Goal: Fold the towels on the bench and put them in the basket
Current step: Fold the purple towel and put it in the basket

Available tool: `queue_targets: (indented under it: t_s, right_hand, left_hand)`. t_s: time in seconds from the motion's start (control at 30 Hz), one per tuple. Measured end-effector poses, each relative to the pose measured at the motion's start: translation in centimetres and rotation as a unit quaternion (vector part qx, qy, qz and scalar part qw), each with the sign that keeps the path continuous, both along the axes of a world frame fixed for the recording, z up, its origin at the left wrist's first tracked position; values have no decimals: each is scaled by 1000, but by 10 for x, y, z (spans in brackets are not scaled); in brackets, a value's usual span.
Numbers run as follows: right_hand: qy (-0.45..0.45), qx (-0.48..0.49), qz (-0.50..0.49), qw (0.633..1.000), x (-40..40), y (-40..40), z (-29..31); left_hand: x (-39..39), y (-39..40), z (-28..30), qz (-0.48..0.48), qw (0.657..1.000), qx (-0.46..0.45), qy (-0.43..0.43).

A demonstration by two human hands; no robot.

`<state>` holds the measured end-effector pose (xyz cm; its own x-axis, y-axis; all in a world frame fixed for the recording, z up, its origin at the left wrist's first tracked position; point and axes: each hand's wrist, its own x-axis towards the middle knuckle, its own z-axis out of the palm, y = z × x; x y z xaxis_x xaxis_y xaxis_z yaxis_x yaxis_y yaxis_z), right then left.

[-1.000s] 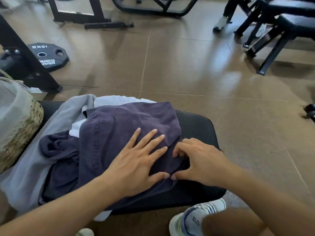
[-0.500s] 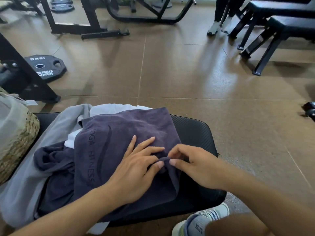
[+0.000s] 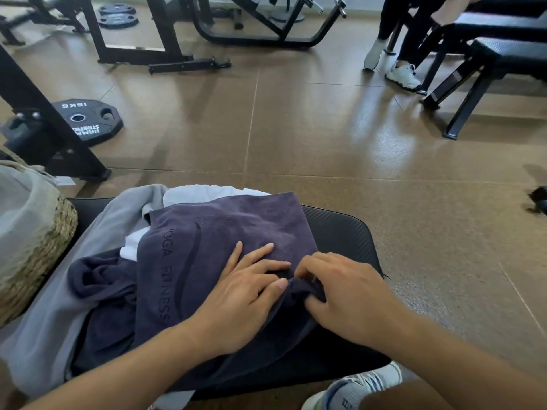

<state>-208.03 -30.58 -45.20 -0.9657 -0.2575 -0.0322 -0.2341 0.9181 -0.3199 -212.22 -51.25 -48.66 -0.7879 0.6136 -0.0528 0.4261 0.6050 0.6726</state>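
Observation:
A dark purple towel (image 3: 225,232) marked "YOGA FITNESS" lies on top of a pile on the black padded bench (image 3: 340,232). Under it lie a grey towel (image 3: 97,250), a white towel (image 3: 204,191) and another bunched dark towel (image 3: 97,279). My left hand (image 3: 245,294) rests flat on the purple towel, fingers spread. My right hand (image 3: 346,294) pinches a bunched fold of the purple towel's right edge, just beside my left fingertips. A woven basket (image 3: 44,253) with a grey liner stands at the bench's left end.
A 15 kg weight plate (image 3: 88,119) lies on the brown floor by a black rack leg (image 3: 50,128). More gym frames stand at the back, black benches (image 3: 497,54) at the right. Another person's legs and white shoes (image 3: 401,76) show there. My shoe (image 3: 355,389) is below the bench.
My right hand has closed on the purple towel's right edge and gathered it into a fold toward my left fingertips. The left hand stays pressed flat. The view has tilted up slightly.

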Motion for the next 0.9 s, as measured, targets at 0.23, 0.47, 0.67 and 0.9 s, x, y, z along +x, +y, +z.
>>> queue_targets:
  t_s: [0.23,0.47,0.67,0.9]
  right_hand:
    - [0,5,3,1000,3,12,19]
    - [-84,8,35,996,4,18,31]
    - [-143,-21,33,989,1,25,27]
    - [-197,18,43,979,-2,31,18]
  left_hand:
    - [0,0,4,-18,999,-32,17]
    - [4,0,7,-47,994,-89,45]
    - [16,2,10,-76,986,-90,121]
    - [27,4,-1,-134,974,-64,171]
